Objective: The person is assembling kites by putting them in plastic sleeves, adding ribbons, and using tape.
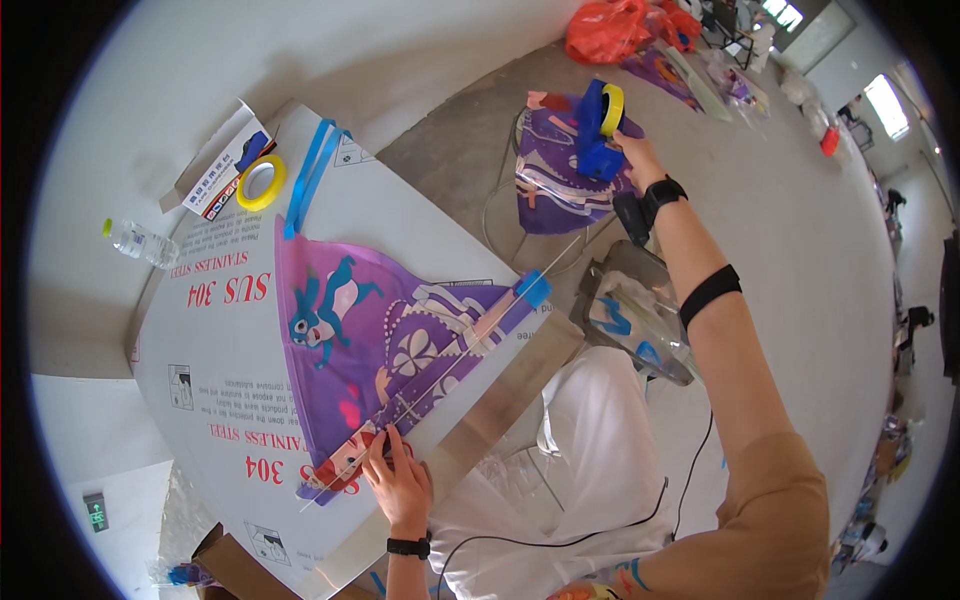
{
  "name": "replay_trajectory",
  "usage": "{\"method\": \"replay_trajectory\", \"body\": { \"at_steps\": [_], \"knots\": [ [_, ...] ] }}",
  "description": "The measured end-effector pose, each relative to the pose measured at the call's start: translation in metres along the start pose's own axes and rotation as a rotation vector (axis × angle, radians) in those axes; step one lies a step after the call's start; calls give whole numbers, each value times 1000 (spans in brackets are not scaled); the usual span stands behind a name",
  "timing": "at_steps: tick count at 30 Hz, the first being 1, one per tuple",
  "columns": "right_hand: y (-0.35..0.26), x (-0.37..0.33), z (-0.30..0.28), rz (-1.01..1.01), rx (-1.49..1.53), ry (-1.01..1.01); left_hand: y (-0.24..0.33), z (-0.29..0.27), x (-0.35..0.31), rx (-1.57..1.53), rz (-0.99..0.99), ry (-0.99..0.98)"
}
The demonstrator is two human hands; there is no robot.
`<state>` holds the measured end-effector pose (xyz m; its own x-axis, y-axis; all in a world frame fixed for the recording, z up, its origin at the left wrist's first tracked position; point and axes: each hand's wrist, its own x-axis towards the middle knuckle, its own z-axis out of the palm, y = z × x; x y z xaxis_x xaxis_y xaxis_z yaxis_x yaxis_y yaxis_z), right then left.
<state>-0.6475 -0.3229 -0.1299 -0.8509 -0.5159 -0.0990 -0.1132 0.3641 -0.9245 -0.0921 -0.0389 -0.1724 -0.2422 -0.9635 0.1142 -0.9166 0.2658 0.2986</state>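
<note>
- Step in hand, seemingly: taping a thin pale rod point(455, 364) along the edge of the purple, cartoon-printed fabric triangle point(330, 390) on the white film-covered table point(220, 345); blue tape point(535, 289) marks its 2 o'clock end.
- Left hand point(401, 488): fingers loosely extended, pressing the triangle's 6 o'clock corner, gripping nothing visible.
- Right hand point(632, 152): curled round a blue plastic tape dispenser point(592, 145), off at 1 o'clock.
- The next move likely calls for holding that corner flat.
- Grey plastic bin point(655, 265), 3 o'clock: clear film, blue scraps.
- White printed carton point(215, 165), 11 o'clock: contents unclear.
</note>
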Motion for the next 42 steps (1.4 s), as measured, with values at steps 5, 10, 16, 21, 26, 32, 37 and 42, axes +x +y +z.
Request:
{"method": "replay_trajectory", "body": {
  "at_steps": [5, 10, 16, 21, 26, 32, 37, 42],
  "knots": [
    [-1, 1, -6, 174, 302, -381, -1, 1, 0, 15, 7, -1],
    [13, 11, -1, 84, 495, -416, -2, 2, -1, -8, 22, 18],
    [17, -20, 12, 61, 535, -275, -1, 1, 0, 31, 49, 36],
    [19, -50, 25, 130, 710, 19, 2, -1, 1, -7, 19, 10],
    [61, -23, 26, 0, 436, -34, 0, 0, 1, -2, -42, -31],
    [116, -15, 24, -3, 162, 38, 0, -1, -2, 23, -37, 8],
    [57, -60, -12, -864, -286, 184, -2, 2, 1, -5, -1, 56],
    [-5, -203, -43, -797, 61, -354, -4, 0, -1, -51, -24, 35]
  ]
}}
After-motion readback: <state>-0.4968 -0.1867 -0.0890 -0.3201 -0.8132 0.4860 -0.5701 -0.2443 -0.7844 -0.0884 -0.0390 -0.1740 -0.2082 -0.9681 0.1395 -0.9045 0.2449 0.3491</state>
